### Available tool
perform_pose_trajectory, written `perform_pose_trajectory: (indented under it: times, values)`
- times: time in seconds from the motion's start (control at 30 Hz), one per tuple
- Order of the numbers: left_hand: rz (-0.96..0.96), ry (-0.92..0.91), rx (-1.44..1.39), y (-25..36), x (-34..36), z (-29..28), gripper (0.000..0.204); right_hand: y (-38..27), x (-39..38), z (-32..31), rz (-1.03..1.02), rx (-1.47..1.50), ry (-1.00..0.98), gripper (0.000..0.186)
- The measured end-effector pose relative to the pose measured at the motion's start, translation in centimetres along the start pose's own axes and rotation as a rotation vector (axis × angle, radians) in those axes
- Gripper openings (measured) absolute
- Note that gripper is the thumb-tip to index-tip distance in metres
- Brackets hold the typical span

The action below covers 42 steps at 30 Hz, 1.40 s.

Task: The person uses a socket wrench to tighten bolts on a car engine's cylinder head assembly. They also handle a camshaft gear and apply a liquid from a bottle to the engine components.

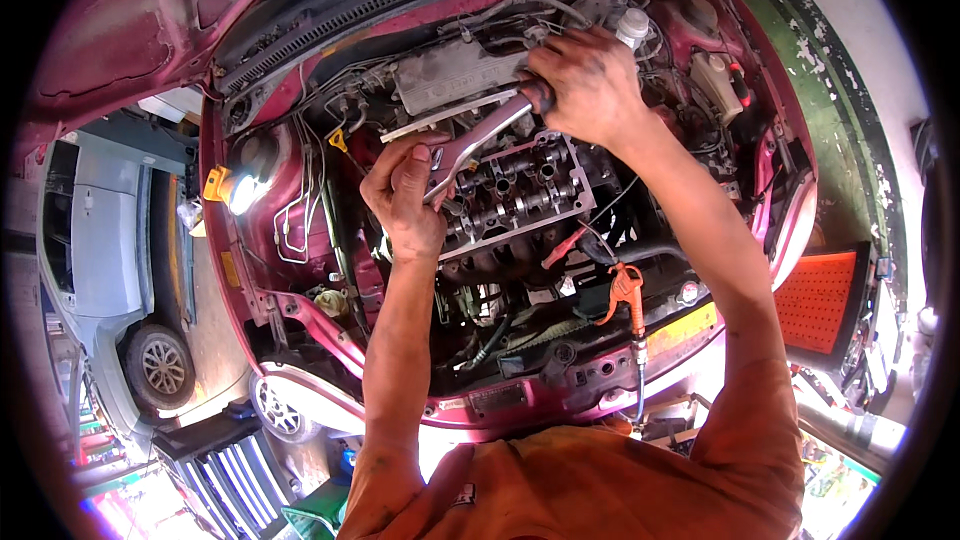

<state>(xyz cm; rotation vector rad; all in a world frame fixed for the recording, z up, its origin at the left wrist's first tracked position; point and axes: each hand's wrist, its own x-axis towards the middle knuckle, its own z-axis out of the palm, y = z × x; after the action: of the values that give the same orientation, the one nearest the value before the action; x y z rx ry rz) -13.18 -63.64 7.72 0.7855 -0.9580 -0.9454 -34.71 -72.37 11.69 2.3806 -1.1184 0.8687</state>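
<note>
My right hand (585, 80) is closed on the upper end of a long steel wrench (485, 135), which slants over the engine's top. My left hand (405, 200) grips the wrench's lower end at the left side of the engine; the tool's head is partly hidden by my fingers. Below the wrench lies the exposed valve train (515, 190) inside its metal frame. A grey engine cover (440, 75) sits behind. An orange air blow gun (625, 290) with a hose rests at the front of the bay, near a red-handled tool (560, 250).
A raised pink hood (120, 30) is at upper left. A lit work lamp (238, 190) sits on the left fender. A grey car (110, 240) stands left, a tool cabinet (230, 475) lower left. An orange perforated panel (820, 300) is at right.
</note>
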Motion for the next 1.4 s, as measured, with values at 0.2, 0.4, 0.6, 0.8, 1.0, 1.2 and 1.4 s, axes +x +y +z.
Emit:
perform_pose_trajectory:
  times: [0.2,0.4,0.6,0.8,1.0,1.2,1.4]
  values:
    - [-0.076,-0.234,-0.096,0.3,0.1,-4.3,0.032,-7.2,-3.1,-7.8,0.136,-0.030,-0.268,0.024]
    - [-0.042,0.199,0.040,-0.2,-1.4,1.0,0.033,-1.3,4.5,1.7,-0.063,-0.099,-0.029,0.026]
    - [-0.081,0.118,0.068,0.4,-0.9,-0.8,0.036,0.0,7.5,-0.1,-0.247,0.030,-0.473,0.026]
    - [-0.179,0.108,-0.178,-0.2,1.6,-3.1,0.029,-1.8,7.7,0.3,-0.124,-0.042,-0.377,0.026]
    - [-0.224,0.120,-0.071,0.5,1.2,-1.5,0.029,-2.2,7.3,-1.1,-0.017,-0.099,-0.589,0.030]
    - [-0.226,0.032,-0.132,0.1,1.5,-2.6,0.025,-2.6,6.3,-1.6,0.065,-0.069,-0.563,0.029]
    - [-0.245,-0.157,-0.184,0.2,2.4,-4.2,0.030,-3.5,3.8,-2.4,0.120,-0.079,-0.353,0.025]
